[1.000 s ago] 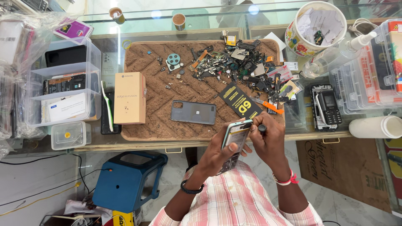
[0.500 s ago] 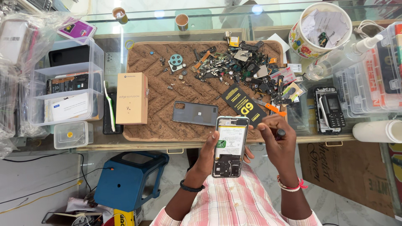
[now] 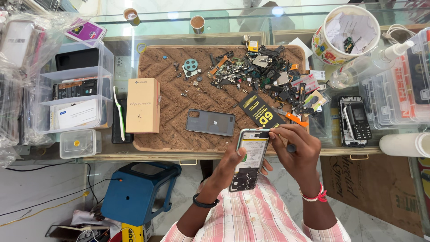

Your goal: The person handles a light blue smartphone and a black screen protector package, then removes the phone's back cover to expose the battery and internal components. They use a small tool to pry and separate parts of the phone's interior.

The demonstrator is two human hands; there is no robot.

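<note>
— What's in your hands?

— Your left hand (image 3: 230,163) grips an opened phone (image 3: 249,159) from underneath, back off, insides facing up, held just off the near edge of the table (image 3: 179,156). Your right hand (image 3: 293,150) is closed around a dark tool (image 3: 290,147), probably a small screwdriver, though your fingers hide most of it. Its tip sits at the phone's top corner.

— And on the table?

— A brown mat (image 3: 179,112) lies in front of you. The grey back cover (image 3: 210,122) rests on it, just beyond the phone. Left of that is a tan box (image 3: 143,105). A heap of small parts (image 3: 255,74) fills the mat's far right, with a black card (image 3: 260,110) and an orange-handled tool (image 3: 290,116) near your right hand. A keypad phone (image 3: 357,120) lies further right, well apart from your hands.
</note>
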